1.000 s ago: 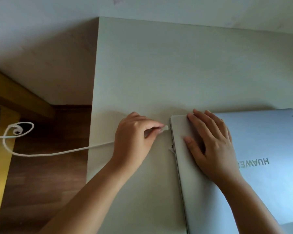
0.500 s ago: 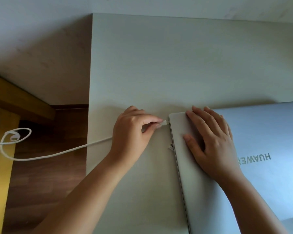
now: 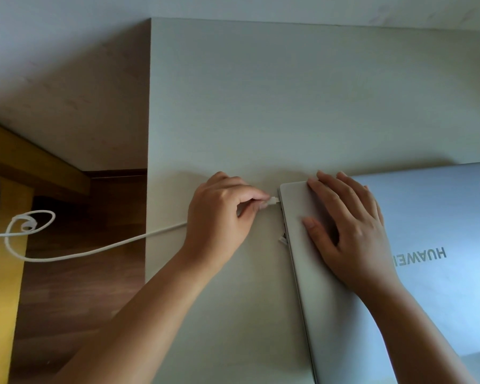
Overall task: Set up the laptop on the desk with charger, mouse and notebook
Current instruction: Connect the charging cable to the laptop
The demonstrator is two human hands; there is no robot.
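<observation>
1. The cable (image 3: pixel 94 249) trails off the surface (image 3: pixel 261 106) edge, left of the left hand (image 3: pixel 219 217); a snag there could tug it loose.
2. Left fingers (image 3: pixel 257 199) pinch the plug (image 3: pixel 273 201) against the laptop (image 3: pixel 441 273) side; a skewed push might jam it.
3. Right hand (image 3: pixel 349 231), fingers spread, lies flat on the closed lid. Open room beyond the fingertips.

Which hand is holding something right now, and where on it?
The left hand pinches the charger cable at its plug; the right hand only presses flat on the closed laptop.
</observation>
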